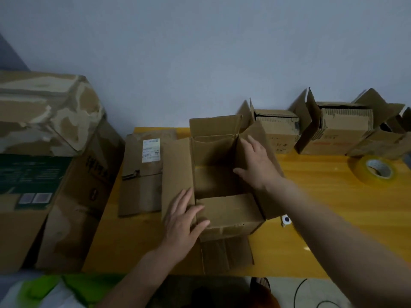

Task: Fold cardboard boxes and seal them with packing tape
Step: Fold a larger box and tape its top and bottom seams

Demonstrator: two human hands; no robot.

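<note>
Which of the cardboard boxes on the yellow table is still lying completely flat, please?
The flattened box with the white label, left of the open box both hands are on. The boxes along the wall already stand erected.

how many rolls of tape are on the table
1. The tape roll lies flat at the table's right edge, in front of the open boxes along the wall. Others could be hidden inside boxes.

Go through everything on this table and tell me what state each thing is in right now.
Middle box: upright, top flaps open.
Left hand: fingers straight, resting on its near-left corner.
Right hand: flat against its right wall.
Flattened boxes: lying flat.
Back boxes: flaps open.
Tape roll: lying flat, untouched.
</note>
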